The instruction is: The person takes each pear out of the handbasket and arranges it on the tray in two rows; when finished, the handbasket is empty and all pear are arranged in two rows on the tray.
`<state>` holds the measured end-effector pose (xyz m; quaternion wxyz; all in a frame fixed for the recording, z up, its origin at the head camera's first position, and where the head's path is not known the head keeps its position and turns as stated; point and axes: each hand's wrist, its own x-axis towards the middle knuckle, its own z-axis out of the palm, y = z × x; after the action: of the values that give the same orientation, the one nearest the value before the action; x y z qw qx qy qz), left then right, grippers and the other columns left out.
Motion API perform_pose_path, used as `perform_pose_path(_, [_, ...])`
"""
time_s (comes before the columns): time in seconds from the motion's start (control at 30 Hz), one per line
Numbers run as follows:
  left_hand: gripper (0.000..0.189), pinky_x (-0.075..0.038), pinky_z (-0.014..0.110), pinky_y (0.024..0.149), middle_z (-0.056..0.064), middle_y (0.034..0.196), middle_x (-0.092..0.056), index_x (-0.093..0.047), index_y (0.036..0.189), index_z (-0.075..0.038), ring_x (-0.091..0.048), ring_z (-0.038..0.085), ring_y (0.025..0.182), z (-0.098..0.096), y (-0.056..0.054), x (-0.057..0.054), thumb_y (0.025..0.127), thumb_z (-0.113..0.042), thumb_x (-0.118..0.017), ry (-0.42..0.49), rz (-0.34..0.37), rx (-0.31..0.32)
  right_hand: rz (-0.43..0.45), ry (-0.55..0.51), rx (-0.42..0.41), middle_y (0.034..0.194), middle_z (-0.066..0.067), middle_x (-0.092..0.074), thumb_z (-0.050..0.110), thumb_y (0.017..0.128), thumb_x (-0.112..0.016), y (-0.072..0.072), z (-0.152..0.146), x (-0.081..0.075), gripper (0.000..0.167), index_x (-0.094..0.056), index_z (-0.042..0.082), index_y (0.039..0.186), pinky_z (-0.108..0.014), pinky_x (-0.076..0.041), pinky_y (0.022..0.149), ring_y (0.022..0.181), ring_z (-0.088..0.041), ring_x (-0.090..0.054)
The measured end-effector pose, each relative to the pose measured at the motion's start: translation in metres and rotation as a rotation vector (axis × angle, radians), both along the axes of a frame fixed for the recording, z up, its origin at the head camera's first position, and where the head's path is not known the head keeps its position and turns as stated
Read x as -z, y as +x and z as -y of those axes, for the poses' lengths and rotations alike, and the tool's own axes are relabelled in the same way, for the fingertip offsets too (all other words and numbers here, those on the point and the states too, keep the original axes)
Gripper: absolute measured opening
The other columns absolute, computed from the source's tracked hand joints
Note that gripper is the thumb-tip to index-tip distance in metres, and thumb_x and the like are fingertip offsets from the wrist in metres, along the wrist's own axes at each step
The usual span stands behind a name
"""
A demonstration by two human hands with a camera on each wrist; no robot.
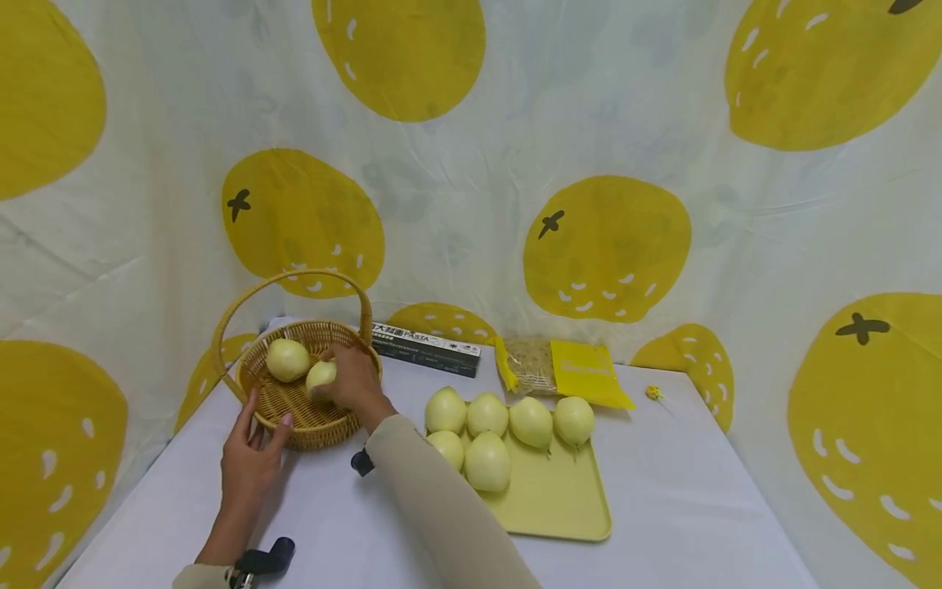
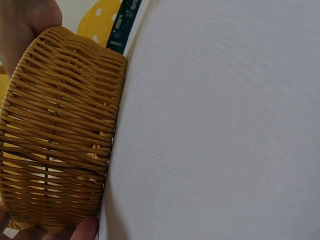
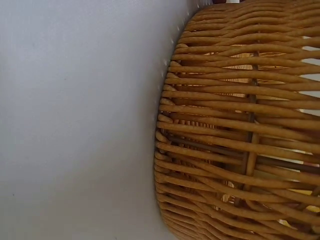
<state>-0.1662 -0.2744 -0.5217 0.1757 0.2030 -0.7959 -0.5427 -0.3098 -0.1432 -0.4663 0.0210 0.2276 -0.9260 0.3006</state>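
A round wicker basket (image 1: 316,438) with a tall arched handle stands at the table's left side, a pale yellow pear (image 1: 288,361) lying in it. My right hand (image 1: 353,380) reaches over the right rim and holds a second pear (image 1: 320,381) inside, low in the basket. Against the basket's front left wall rests my left hand (image 1: 250,458), its thumb and fingers extended and spread. The left wrist view shows its fingers (image 2: 85,229) touching the woven wall. Only the basket's outer weave (image 3: 240,125) shows in the right wrist view; the right hand's grip is hidden there.
A yellow tray (image 1: 555,499) with several pears (image 1: 488,462) sits right of the basket, beneath the right forearm. Behind stand a black pasta box (image 1: 427,350) and a yellow food bag (image 1: 562,372). A tiny yellow flower-like item (image 1: 654,393) lies right. A fruit-print curtain (image 1: 456,204) hangs behind.
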Motion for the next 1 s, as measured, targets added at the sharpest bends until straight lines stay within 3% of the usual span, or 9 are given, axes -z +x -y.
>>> perform_pose_path(0.23, [0.084, -0.033, 0.058, 0.128, 0.001, 0.18, -0.007, -0.015, 0.172, -0.034, -0.02, 0.038, 0.164, 0.001, 0.001, 0.001, 0.105, -0.049, -0.063, 0.004, 0.002, -0.002, -0.024, 0.099, -0.063, 0.129, 0.007, -0.07, 0.041, 0.077, -0.097, 0.003, 0.0, 0.001, 0.075, -0.062, 0.027, 0.142, -0.025, -0.057, 0.095, 0.114, -0.012, -0.066])
perform_pose_path(0.4, [0.084, -0.035, 0.059, 0.127, 0.001, 0.18, -0.008, -0.015, 0.172, -0.035, -0.023, 0.041, 0.163, 0.001, 0.001, 0.001, 0.105, -0.049, -0.064, 0.009, 0.001, 0.001, -0.041, 0.16, -0.079, 0.126, 0.004, -0.064, 0.045, 0.076, -0.096, 0.004, 0.0, 0.001, 0.072, -0.065, 0.034, 0.14, -0.027, -0.057, 0.087, 0.112, -0.014, -0.061])
perform_pose_path(0.57, [0.085, -0.036, 0.06, 0.125, 0.002, 0.18, -0.007, -0.014, 0.172, -0.035, -0.025, 0.044, 0.161, 0.0, 0.001, 0.0, 0.105, -0.051, -0.063, 0.014, 0.006, 0.009, -0.034, 0.14, -0.088, 0.122, 0.005, -0.064, 0.045, 0.076, -0.096, 0.003, -0.002, 0.001, 0.065, -0.067, 0.033, 0.132, -0.025, -0.056, 0.084, 0.108, -0.011, -0.06])
perform_pose_path(0.77, [0.085, -0.035, 0.059, 0.127, 0.003, 0.18, -0.008, -0.014, 0.172, -0.035, -0.023, 0.042, 0.162, 0.0, 0.0, -0.002, 0.105, -0.051, -0.063, -0.004, 0.0, 0.01, -0.031, -0.034, -0.116, 0.131, 0.01, -0.069, 0.042, 0.076, -0.098, 0.0, -0.006, 0.0, 0.065, -0.067, 0.03, 0.132, -0.023, -0.056, 0.097, 0.119, -0.008, -0.063])
perform_pose_path(1.0, [0.085, -0.033, 0.057, 0.128, 0.004, 0.18, -0.008, -0.015, 0.172, -0.033, -0.019, 0.037, 0.164, 0.0, 0.002, -0.003, 0.105, -0.048, -0.064, -0.002, -0.004, 0.014, 0.031, -0.272, -0.144, 0.134, 0.012, -0.069, 0.032, 0.074, -0.1, 0.004, -0.015, -0.004, 0.066, -0.07, 0.027, 0.132, -0.018, -0.055, 0.091, 0.116, -0.005, -0.063])
